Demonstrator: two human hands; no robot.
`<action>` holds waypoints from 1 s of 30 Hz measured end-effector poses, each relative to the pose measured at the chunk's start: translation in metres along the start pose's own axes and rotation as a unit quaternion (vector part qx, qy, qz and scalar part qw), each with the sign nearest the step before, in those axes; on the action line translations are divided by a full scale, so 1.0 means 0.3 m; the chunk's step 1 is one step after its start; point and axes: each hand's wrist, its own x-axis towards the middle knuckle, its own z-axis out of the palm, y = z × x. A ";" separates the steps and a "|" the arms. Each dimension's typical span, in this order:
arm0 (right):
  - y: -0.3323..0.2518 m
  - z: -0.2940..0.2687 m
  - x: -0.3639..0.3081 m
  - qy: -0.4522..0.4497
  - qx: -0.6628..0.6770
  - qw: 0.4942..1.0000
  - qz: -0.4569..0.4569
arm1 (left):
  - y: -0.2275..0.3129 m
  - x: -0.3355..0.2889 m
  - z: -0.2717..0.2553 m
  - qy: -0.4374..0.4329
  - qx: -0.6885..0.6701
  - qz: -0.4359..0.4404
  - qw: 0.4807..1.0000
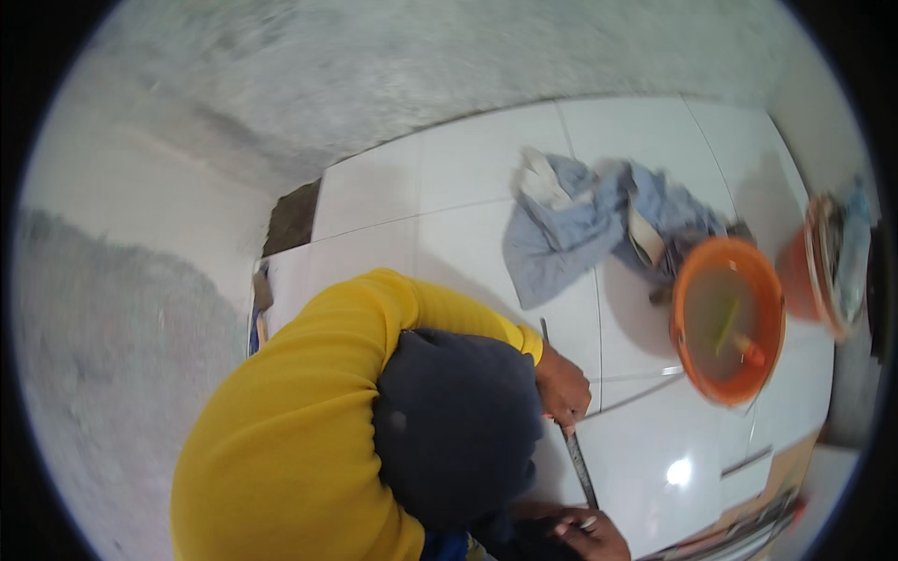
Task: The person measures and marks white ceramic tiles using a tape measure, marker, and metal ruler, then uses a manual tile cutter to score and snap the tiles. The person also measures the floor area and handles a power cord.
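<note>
Neither of my own hands can be made out. A person in a yellow top [290, 430] and dark cap [458, 425] bends over the floor in front of me. That person's hand [563, 391] presses on a thin dark strip [578, 467] lying across the white floor tiles [645, 458]. At the lower edge a second hand [594, 535] is by the strip's near end, a small pale spot among its fingers. It seems to be the same person's, but its arm is hidden by the cap and dark cloth.
An orange bucket [681, 323] of cloudy water holds a yellow-green, orange-ended thing [728, 325]. Beside it lies crumpled grey-blue cloth [571, 238]. Another orange bucket [798, 271] stands against the right wall. Long strips [739, 533] lie at lower right. Rough grey walls [421, 56] surround the floor.
</note>
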 end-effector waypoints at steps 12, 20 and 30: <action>-0.587 -0.071 0.236 0.041 -0.549 0.829 -0.100 | -0.014 -0.420 0.063 0.423 -0.250 -0.001 0.871; -0.719 0.047 0.786 0.132 -0.610 0.747 -0.228 | -0.183 -0.601 0.083 0.719 -0.300 0.114 0.617; -0.654 0.403 1.587 0.062 -0.480 0.837 -0.255 | -0.546 -0.891 0.316 0.820 -0.505 0.071 0.260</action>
